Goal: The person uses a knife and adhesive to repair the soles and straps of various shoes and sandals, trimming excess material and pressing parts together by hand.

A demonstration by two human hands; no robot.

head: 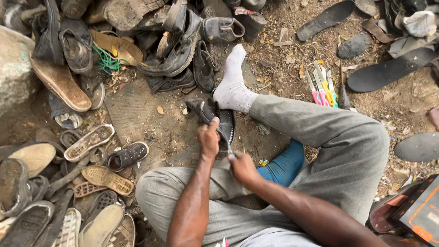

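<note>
The left hand [209, 137] is clamped around a dark shoe [218, 121], propped against the white-socked foot [232, 87] at twelve o'clock. The right hand [242, 167] pinches a small tool at its lower edge. The shoe looks light, worn and pliable, best gripped around its stiffer sole.

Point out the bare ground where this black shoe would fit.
Bare dirt lies between the shoe pile and the raised knee. Another open patch sits between the socked foot and the knives. The lower left, full of soles, is crowded.
</note>
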